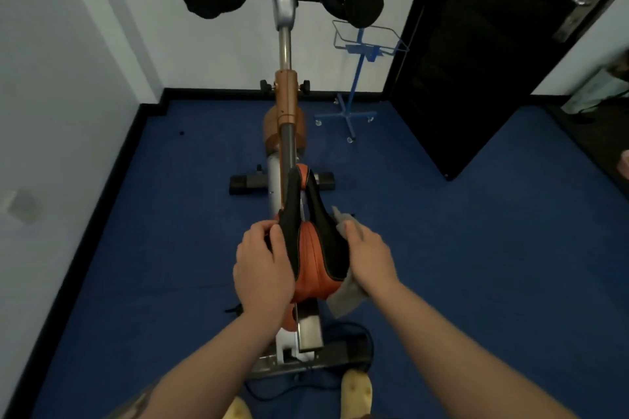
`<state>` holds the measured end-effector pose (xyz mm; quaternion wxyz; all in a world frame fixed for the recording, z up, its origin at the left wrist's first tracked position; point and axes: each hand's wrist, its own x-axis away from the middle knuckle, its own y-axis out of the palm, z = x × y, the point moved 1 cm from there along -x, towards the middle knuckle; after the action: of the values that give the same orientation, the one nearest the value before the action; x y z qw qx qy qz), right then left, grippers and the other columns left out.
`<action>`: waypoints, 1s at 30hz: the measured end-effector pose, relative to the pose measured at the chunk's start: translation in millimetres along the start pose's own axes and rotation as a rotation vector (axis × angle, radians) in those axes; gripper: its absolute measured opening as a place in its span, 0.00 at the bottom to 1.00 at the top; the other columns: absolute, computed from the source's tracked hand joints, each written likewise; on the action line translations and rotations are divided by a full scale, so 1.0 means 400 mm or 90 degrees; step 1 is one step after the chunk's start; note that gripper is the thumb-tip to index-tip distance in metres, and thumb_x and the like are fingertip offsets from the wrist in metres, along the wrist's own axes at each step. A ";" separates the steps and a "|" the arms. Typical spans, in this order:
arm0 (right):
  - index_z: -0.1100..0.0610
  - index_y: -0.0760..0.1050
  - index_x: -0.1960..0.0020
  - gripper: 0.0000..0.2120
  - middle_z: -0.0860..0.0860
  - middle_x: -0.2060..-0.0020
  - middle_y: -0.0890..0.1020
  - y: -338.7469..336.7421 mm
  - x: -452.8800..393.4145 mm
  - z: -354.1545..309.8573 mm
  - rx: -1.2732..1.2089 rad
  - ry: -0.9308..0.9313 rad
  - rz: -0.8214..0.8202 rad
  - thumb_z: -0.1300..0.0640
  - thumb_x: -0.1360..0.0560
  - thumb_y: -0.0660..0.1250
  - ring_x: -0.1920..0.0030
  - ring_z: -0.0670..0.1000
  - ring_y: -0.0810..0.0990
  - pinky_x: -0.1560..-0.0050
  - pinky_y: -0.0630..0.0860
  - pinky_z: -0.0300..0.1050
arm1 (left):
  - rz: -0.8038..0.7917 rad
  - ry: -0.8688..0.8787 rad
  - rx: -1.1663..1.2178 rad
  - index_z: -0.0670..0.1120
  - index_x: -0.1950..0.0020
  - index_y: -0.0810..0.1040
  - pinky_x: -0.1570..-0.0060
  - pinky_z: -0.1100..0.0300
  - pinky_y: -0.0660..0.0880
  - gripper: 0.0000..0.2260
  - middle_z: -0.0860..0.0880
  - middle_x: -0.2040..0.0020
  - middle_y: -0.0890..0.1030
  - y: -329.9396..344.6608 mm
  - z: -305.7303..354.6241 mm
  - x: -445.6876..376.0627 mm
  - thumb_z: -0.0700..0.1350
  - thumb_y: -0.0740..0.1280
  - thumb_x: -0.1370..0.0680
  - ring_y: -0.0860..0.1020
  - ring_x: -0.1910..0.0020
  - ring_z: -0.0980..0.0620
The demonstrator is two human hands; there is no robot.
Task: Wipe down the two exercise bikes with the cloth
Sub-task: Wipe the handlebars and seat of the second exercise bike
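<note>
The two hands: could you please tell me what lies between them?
In the head view, the bike's orange-and-black saddle lies between the left hand and the right hand, which presses the grey cloth against it.

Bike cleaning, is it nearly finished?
Can't tell what's already wiped. Right now the left hand grips the saddle while the right hand presses the cloth against its side. The handlebars are untouched now, and no second bike is in view.
</note>
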<state>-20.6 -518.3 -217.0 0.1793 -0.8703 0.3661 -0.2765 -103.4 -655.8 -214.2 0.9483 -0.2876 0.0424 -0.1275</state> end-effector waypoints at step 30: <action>0.54 0.69 0.27 0.24 0.51 0.28 0.71 -0.042 0.054 0.006 0.523 -0.745 -0.214 0.45 0.19 0.51 0.26 0.51 0.66 0.25 0.59 0.55 | 0.144 -0.222 0.396 0.50 0.37 0.78 0.58 0.71 0.75 0.13 0.54 0.47 0.82 0.008 -0.041 0.120 0.46 0.56 0.16 0.81 0.52 0.63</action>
<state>2.4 -522.5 -202.6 0.6126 -0.7823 -0.0612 0.0947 -59.1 -674.8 -229.8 0.9913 0.0037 -0.1292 0.0227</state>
